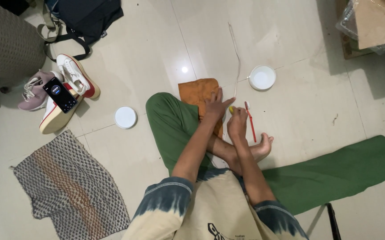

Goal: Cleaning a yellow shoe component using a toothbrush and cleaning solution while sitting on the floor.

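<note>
Person sits on a pale tiled floor [290, 98], green trousers [334, 173], one leg out to the side. Patterned mat [68, 186] off to one side, shoes [63, 89] with a phone [60, 94] on top beyond it.

Orange cloth [197, 91] lies flat on the floor by the bent knee – left hand [216, 106] pressed on its edge, fingers spread, grip apart, holding nothing. Soft, limp, would bunch – judged best pinched at a corner.

White bowl [262, 78] and white lid [126, 117] are well apart, either side of the cloth.

Right hand [237, 123] curled shut on a small yellow piece [231, 109], mostly hidden – can't tell what it is.

Red toothbrush [250, 122] lies just beside that hand – long axis runs near-to-far, head at the far end. Light, stiff, thin; take it mid-handle.
</note>
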